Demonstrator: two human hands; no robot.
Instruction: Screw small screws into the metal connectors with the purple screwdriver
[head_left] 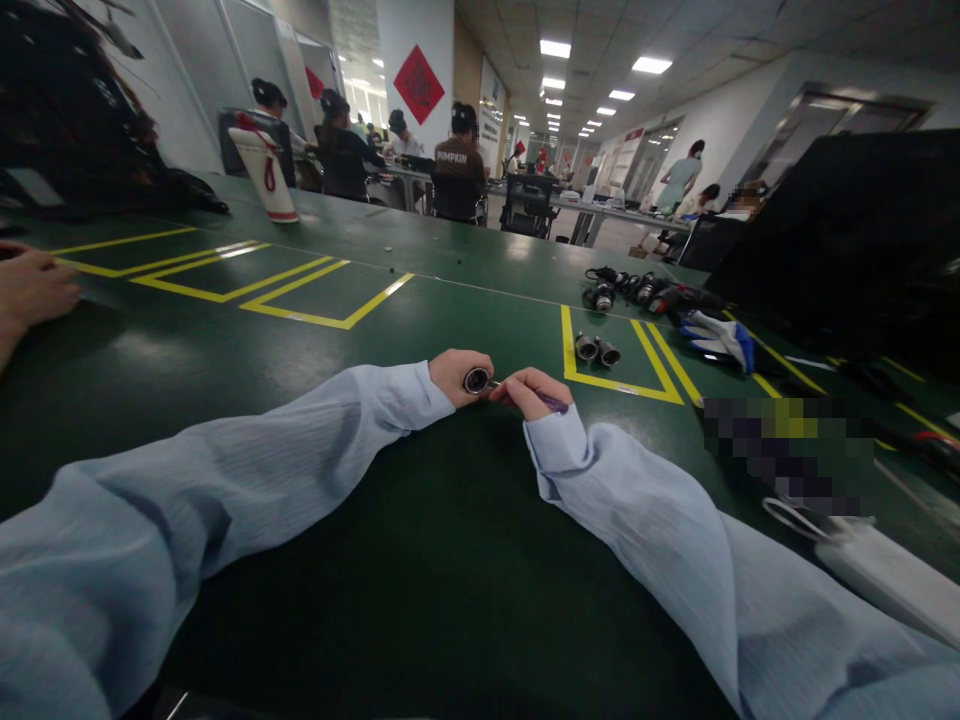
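Note:
My left hand [451,374] is closed around a round metal connector [476,381], whose dark open end faces me. In my right hand [534,388] is a slim screwdriver [554,404] with a purple handle. Its thin shaft points left and meets the side of the connector; the tip itself is too small to make out. Both hands are close together over the green table [450,560]. Beyond my right hand, two similar metal connectors [598,349] lie side by side inside a yellow-taped rectangle.
Black cables with metal connectors [602,297] and a blue-and-white glove [716,340] lie at the right. A white cup [265,170] stands at the far left. Another person's hand [37,288] rests at the left edge. A white object [885,565] lies beside my right arm.

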